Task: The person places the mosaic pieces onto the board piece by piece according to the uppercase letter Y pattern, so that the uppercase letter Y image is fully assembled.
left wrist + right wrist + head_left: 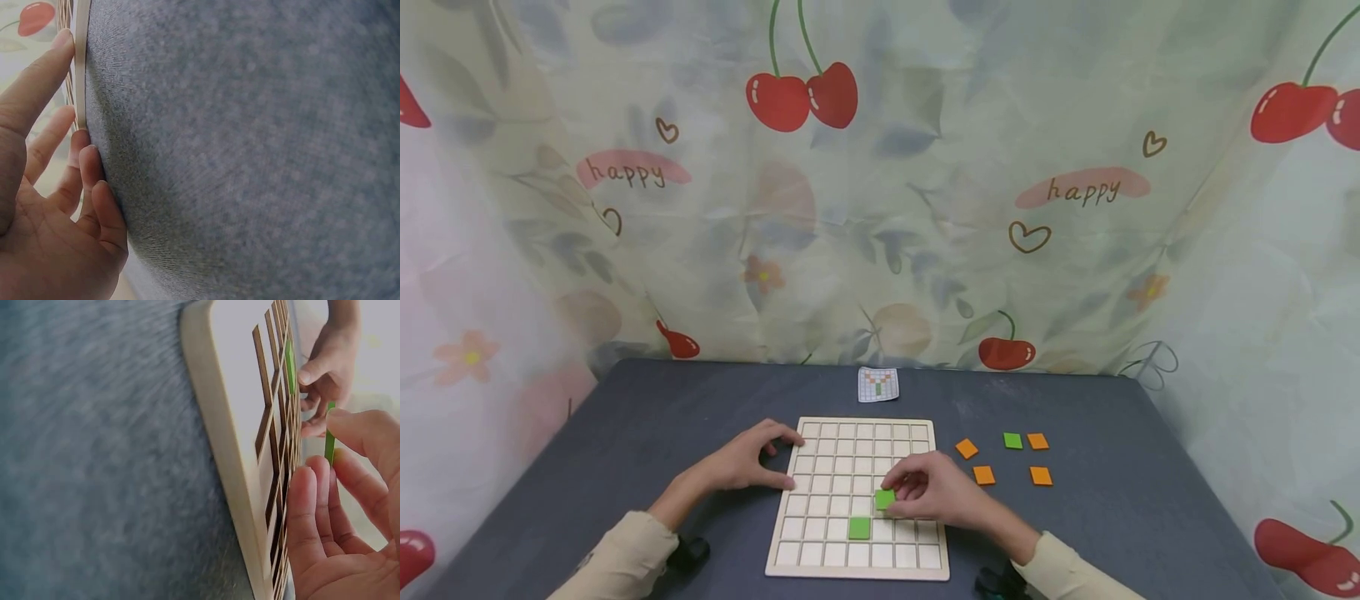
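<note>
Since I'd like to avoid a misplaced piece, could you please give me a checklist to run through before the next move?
1. Cream rectangular gridded board steadied: ok, left hand touches its left edge.
2. Held green square tile secure: ok, pinched between thumb and finger of the right hand.
3. Held tile seated in a cell: not ok, it is above the grid.
4. Placed green square tile within one cell: ok, second row from the near edge.
5. Small white patterned card readable cell by cell: cannot tell, too small here.
6. Loose green square tile and four orange square tiles off the board: ok, to its right.
</note>
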Motion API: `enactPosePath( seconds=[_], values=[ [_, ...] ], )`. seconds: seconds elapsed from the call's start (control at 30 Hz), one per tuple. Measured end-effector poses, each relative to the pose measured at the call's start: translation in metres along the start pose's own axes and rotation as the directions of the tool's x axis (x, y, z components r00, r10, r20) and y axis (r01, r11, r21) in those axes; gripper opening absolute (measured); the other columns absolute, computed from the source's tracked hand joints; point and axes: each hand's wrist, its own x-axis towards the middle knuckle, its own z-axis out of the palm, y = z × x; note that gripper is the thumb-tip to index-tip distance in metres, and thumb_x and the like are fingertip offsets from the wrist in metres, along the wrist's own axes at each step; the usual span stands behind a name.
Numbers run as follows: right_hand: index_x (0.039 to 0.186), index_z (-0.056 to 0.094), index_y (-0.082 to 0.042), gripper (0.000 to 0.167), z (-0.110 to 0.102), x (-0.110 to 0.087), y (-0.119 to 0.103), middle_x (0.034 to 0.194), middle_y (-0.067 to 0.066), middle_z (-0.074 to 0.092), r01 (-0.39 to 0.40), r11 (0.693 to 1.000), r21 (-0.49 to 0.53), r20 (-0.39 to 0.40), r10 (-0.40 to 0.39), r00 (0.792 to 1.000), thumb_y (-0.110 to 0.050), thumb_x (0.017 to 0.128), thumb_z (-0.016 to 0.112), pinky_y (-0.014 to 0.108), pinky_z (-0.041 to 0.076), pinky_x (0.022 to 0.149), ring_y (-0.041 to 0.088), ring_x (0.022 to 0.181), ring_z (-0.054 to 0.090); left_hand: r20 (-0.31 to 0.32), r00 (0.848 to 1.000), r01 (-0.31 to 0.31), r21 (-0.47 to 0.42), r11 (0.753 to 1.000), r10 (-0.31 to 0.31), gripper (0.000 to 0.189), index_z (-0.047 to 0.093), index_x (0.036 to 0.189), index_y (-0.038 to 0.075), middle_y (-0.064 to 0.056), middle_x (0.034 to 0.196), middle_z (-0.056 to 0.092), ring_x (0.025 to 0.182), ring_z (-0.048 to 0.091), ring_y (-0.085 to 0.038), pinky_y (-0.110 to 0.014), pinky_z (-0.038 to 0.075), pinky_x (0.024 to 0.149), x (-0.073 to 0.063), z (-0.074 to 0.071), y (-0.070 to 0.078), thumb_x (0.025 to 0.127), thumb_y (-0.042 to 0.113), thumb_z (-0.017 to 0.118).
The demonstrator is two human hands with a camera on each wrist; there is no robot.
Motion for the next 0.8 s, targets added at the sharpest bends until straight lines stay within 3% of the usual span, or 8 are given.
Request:
enactPosePath(
  seconds=[0.8],
  values=[
    [0.101,0.077,-0.005,0.02,0.018,0.017,-0.014,0.088,0.005,0.071,-0.09,0.996,0.002,0.005,0.09,0.996,-0.009,0.083,0.086,0.027,0.053,0.07,0.017,0.076,0.067,-0.002,1.0,-0.017,-0.007,1.0,0.017,0.057,0.064,0.132,0.012,-0.009,0.124,0.054,0.098,0.053,-0.024,-0.046,0.045,0.086,-0.001,-0.002,0.004,0.085,0.034,0.085]
  ],
)
